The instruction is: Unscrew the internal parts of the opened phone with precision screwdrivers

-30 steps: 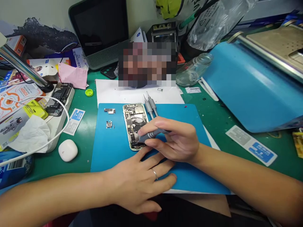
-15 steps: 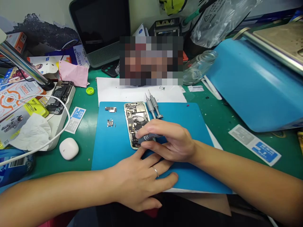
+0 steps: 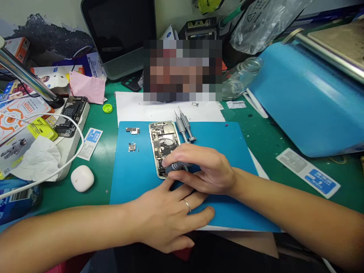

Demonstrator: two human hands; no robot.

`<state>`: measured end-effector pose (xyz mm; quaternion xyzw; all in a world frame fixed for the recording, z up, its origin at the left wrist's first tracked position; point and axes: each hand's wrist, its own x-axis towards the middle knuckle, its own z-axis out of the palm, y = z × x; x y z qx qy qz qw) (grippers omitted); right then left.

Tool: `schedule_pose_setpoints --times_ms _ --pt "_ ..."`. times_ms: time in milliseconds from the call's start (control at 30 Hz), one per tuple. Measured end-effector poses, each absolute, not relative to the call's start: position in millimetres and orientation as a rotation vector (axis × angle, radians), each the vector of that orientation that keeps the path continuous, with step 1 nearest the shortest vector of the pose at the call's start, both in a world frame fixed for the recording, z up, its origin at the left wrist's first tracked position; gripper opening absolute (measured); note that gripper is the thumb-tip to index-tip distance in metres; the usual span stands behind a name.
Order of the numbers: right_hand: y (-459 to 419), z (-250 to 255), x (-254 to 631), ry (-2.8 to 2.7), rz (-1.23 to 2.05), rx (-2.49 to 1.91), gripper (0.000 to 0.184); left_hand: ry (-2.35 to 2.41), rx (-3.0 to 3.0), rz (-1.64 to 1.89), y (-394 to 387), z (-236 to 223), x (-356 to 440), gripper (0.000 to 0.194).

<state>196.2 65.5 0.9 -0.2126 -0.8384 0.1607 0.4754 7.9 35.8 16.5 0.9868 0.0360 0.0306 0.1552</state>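
Note:
An opened phone [image 3: 162, 142] with bare circuitry lies lengthwise on a blue work mat [image 3: 227, 140]. My right hand [image 3: 203, 167] is closed round a grey screwdriver [image 3: 178, 165] whose tip rests at the phone's lower end. My left hand [image 3: 167, 214] lies flat on the mat just below the phone, fingers spread, a ring on one finger, its index finger touching the phone's bottom edge. Two more grey screwdrivers [image 3: 184, 129] lie beside the phone's upper right. Small removed metal parts [image 3: 132, 131] sit on the mat to the phone's left.
A white earbud case [image 3: 82, 178], a second opened phone [image 3: 69, 115] on a white box, a tissue [image 3: 36, 159] and leaflets crowd the left. A glass jar [image 3: 241, 77], a large blue roll [image 3: 301, 98] and stickers [image 3: 308, 172] are on the right; a monitor [image 3: 119, 34] stands behind.
My right hand has turned the screwdriver more upright and shifted slightly left over the phone's lower end. My left hand has stayed flat in place.

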Motion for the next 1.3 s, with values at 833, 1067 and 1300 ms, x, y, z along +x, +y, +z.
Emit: schedule_pose_setpoints --times_ms 833,1067,1300 --pt "64.5 15.6 195.8 -2.083 0.141 -0.505 0.018 0.12 2.854 0.174 35.4 12.0 5.3 0.053" --pt "64.0 15.8 191.7 -2.025 0.209 -0.449 0.024 0.119 2.845 0.162 35.5 12.5 5.5 0.05" --pt "63.4 17.9 192.8 -2.079 0.116 -0.551 0.019 0.121 2.85 0.187 35.1 9.7 5.6 0.05"
